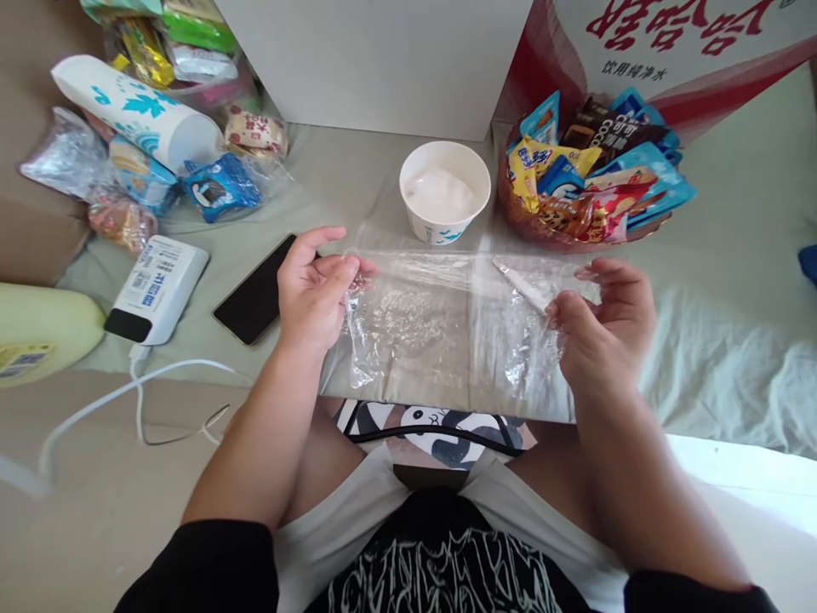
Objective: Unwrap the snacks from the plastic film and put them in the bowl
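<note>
A thin, crinkled sheet of clear plastic film (427,319) stretches between my two hands over the front of the cloth-covered surface. My left hand (317,289) pinches its left end between thumb and fingers. At the opposite end my right hand (603,319) is closed on the film, thumb against fingertips. A narrow white strip (527,288) slants up and left from my right fingertips; I cannot tell if it is separate from the film. Just beyond the film stands a white paper bowl (445,191) with blue print and something whitish inside.
A basket (511,204) of wrapped snacks sits behind my right hand. Left of my left hand lie a black phone (255,294) and a white power bank (157,289) with a cable. Farther back are paper cups (144,115) and snack packets. A white box (383,64) stands behind the bowl.
</note>
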{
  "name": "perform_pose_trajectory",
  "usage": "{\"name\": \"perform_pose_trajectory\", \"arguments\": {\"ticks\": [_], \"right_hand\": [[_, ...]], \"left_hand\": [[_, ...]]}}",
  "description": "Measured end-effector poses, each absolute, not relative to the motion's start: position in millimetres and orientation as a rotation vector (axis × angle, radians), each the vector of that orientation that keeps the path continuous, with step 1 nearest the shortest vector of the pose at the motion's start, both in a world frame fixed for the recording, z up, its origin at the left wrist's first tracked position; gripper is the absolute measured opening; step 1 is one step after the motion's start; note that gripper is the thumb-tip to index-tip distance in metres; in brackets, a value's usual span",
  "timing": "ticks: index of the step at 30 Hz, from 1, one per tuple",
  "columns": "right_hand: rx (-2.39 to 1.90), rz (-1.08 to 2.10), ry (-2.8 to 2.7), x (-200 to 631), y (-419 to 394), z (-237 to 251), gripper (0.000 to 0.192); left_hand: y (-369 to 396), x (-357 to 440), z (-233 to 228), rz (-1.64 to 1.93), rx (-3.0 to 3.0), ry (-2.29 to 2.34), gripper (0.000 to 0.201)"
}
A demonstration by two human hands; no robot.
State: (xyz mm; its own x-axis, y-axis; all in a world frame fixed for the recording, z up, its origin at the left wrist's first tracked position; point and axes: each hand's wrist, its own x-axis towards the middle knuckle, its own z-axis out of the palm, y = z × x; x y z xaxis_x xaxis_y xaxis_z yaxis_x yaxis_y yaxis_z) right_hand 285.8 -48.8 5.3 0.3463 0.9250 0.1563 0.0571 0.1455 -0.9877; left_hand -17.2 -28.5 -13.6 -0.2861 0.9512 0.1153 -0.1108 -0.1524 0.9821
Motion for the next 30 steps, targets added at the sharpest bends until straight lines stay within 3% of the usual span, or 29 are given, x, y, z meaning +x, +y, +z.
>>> {"name": "perform_pose_trajectory", "arguments": {"ticks": [6,12,19,23,27,30], "right_hand": [[-1.288,0.768,-1.065,287,-54,6,0.032],[-1.287,0.911,-1.134,292,-61,0,0.059],[-1.316,1.155,-1.191,309,-63,-1,0.07],[-1.177,1.474,-1.281,334,-54,0,0.055],[-1.381,1.106,-1.304,343,-48,4,0.026],[-1.288,0.966,-1.233,333,-48,6,0.024]], "left_hand": [[-29,-17,-15,1.492,0.925,1.384,0.035],[-29,-19,-16,1.45,0.899,1.306,0.038],[-27,-28,-22,1.441,0.945,1.426,0.042],[-27,-28,-18,1.353,0.913,1.378,0.038],[-29,-25,-7,1.231,0.853,1.304,0.034],[-32,-22,0,1.108,0.832,1.262,0.035]]}}
